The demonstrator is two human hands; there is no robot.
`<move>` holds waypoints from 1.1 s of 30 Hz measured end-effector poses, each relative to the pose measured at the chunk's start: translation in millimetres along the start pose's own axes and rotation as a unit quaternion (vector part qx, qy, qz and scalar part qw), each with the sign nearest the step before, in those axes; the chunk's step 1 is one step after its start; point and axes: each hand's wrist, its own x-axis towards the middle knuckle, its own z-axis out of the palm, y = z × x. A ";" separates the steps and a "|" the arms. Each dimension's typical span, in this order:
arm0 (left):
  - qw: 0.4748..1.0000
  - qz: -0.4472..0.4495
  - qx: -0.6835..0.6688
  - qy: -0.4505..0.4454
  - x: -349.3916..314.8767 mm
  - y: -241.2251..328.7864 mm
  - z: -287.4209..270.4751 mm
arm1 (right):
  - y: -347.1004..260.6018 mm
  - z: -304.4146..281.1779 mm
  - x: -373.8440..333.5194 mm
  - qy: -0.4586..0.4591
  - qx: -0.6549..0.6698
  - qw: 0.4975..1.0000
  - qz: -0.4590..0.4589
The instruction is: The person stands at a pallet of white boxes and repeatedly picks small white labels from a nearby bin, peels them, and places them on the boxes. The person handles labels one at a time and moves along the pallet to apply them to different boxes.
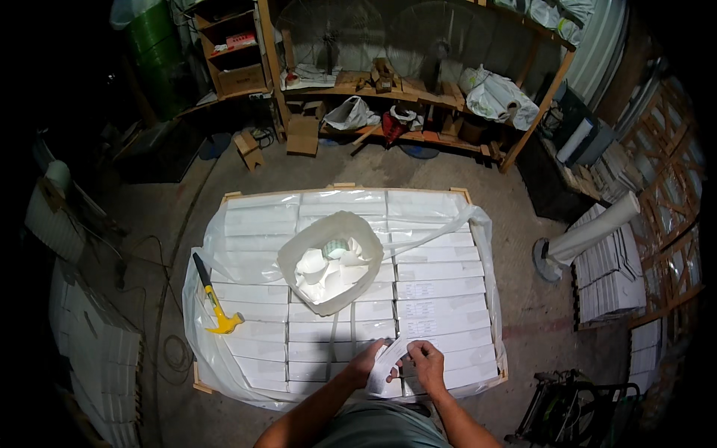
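Near the front edge of the pallet load, my left hand is closed on a strip of white printed labels. The fingers of my right hand pinch at the strip's upper right end. Beneath both hands lie rows of white boxes, several of them bearing small printed labels in the right column. Beyond my hands stands a translucent plastic tub with crumpled white paper and a pale green roll inside. A yellow claw hammer with a black grip rests on the boxes at left.
Clear plastic sheeting drapes around the load's sides. Wooden shelves with bags and boards line the back. At right a white film roll leans by stacked white boxes; more boxes stand at left. A hose lies on the floor.
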 end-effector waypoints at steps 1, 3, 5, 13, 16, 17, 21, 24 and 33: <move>1.000 0.000 -0.007 -0.013 -1.2 1.9 0.4 | -0.3 -4.0 6.0 -0.011 0.041 0.998 0.035; 0.999 0.000 -0.020 -0.041 -5.6 6.9 1.0 | -2.8 -11.6 14.8 -0.004 0.059 0.997 0.059; 0.998 -0.009 0.010 -0.067 -3.6 4.3 -11.7 | -9.0 -19.6 20.6 -0.015 0.071 0.995 0.069; 0.986 0.025 0.143 0.076 -0.1 21.3 4.6 | -27.6 -17.5 19.2 -0.092 -0.036 0.994 0.046; 0.980 -0.011 0.188 0.066 1.9 32.8 14.8 | -24.0 -17.6 20.6 -0.111 0.039 0.991 0.066; 0.981 -0.014 0.181 0.072 1.1 36.0 19.8 | -16.0 -21.9 25.6 -0.122 0.085 0.984 0.095; 0.987 -0.019 0.134 0.086 2.6 33.8 13.3 | -14.2 -26.1 28.5 -0.168 0.261 0.936 0.166; 0.987 -0.011 0.147 0.070 3.0 33.9 8.8 | -21.1 -24.3 26.6 -0.163 0.255 0.931 0.206; 0.981 -0.022 0.179 0.076 5.1 37.1 6.7 | -24.7 -23.0 28.5 -0.179 0.228 0.935 0.205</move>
